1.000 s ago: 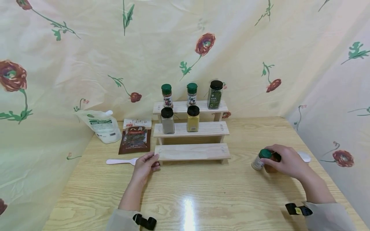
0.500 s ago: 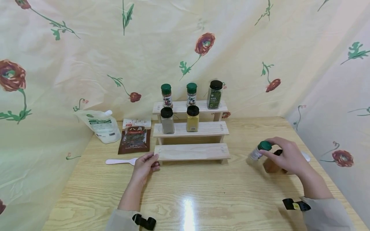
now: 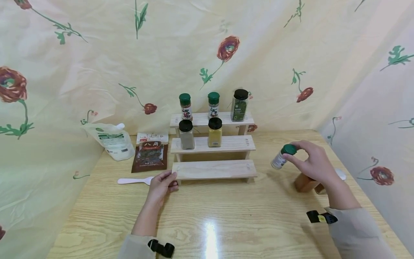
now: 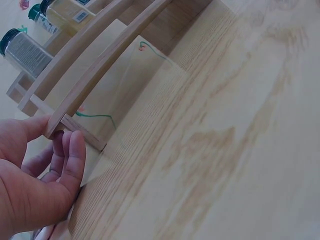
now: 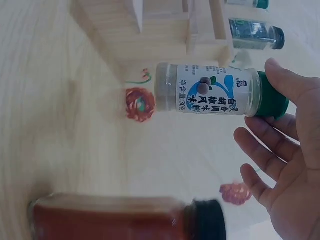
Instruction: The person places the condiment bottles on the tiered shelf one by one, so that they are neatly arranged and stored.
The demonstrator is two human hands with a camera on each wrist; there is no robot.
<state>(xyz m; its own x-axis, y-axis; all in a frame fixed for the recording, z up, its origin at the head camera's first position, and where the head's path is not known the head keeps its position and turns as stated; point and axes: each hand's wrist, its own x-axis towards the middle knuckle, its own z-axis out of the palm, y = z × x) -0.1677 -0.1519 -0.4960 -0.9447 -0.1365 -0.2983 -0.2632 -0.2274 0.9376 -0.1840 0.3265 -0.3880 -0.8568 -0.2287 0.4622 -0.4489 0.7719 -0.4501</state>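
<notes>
Wrinkled cream sheeting point(image 3: 168, 72) printed with red flowers point(image 3: 228, 48) and green leaves point(image 3: 141, 18) spreads across the top of the frame and down both sides, turning a corner at right. Below, a pale wood-grain table point(image 3: 97, 216) fills the lower center, a white glare point(image 3: 210, 239) streaking its bottom edge.

at three o'clock from the pale rack point(image 3: 213, 169), the bottle point(image 3: 279, 160) has a green cap point(image 3: 289, 149) and a white label point(image 5: 215, 92), while the cream cloth point(image 3: 174, 43) at twelve o'clock carries red flowers point(image 3: 228, 48).
</notes>
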